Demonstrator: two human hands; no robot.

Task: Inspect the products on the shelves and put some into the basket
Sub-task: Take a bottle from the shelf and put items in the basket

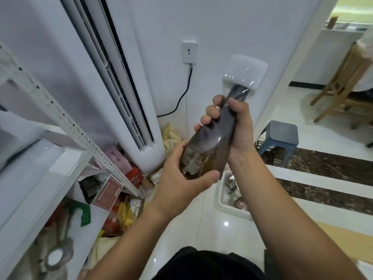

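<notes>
Brown bottle (210, 146), tilted, held in the air above the floor. Left hand (181, 178) grips its base; right hand (232, 126) curls round its neck. Step in hand, by judgement: inspection. Next: lower it into the white basket (220, 201), just below on the floor, beside the shelves (66, 126).

Open floor (193, 215) beside basket (222, 201)

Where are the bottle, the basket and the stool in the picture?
bottle (210, 146): head view, on the brown body between the two hands.
basket (219, 201): head view, on the white left rim, on the floor.
stool (282, 131): head view, on the grey-blue seat top.
</notes>
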